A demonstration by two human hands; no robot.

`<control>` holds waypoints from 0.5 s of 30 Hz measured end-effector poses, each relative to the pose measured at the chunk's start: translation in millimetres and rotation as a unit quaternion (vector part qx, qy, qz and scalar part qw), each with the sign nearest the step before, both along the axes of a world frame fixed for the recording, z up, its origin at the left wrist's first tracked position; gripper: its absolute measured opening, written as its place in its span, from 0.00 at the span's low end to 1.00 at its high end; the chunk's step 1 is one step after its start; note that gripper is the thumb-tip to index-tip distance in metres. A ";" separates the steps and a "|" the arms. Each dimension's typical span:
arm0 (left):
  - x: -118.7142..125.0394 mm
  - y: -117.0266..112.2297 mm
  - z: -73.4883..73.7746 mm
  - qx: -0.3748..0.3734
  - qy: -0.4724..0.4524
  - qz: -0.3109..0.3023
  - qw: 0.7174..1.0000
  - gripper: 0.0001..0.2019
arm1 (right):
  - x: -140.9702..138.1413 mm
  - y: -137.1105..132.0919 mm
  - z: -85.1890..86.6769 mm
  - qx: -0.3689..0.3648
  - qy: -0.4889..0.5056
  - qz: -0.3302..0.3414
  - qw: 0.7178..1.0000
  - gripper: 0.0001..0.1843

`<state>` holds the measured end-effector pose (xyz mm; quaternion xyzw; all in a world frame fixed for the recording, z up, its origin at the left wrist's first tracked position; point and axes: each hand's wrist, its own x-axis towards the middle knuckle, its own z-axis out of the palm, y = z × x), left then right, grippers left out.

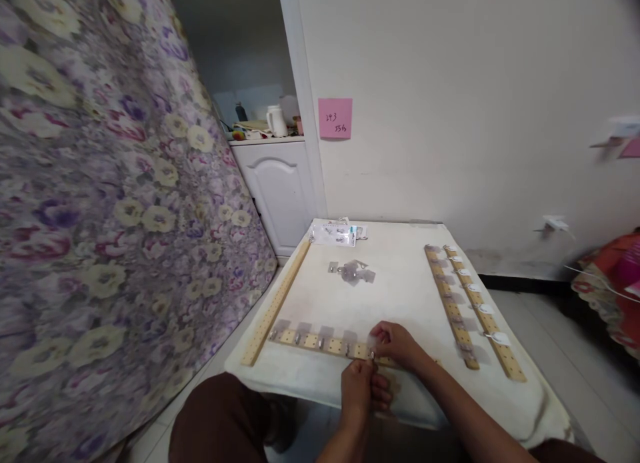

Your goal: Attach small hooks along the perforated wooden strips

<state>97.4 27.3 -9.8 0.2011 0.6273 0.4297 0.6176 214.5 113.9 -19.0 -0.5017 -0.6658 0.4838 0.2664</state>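
Note:
Near the table's front edge lies a wooden strip with rows of holes [310, 341]. Several small metal pieces [321, 343] with clear plastic tabs sit along it. Toward the strip's right part, my left hand [357, 386] is closed from below, its thumb and forefinger pinching at another small metal piece [373, 356]. Above and to the right, my right hand [397, 343] is closed too, fingertips pinched at the same piece. The fingers partly cover this piece and the strip's right end. A loose pile of similar metal-and-plastic pieces [353, 271] lies beyond, mid-table.
Another holed wooden strip [280, 296] runs along the table's left side. On the right lie a strip with clear tabs [450, 303] and one with white tags [483, 309]. A clear plastic packet [333, 234] rests at the back. A flowered curtain [125, 216] hangs left.

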 end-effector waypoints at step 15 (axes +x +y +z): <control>0.6 1.0 3.7 0.006 0.009 -0.025 1.000 0.12 | 2.9 4.0 -2.5 -0.016 0.002 0.021 1.000 0.18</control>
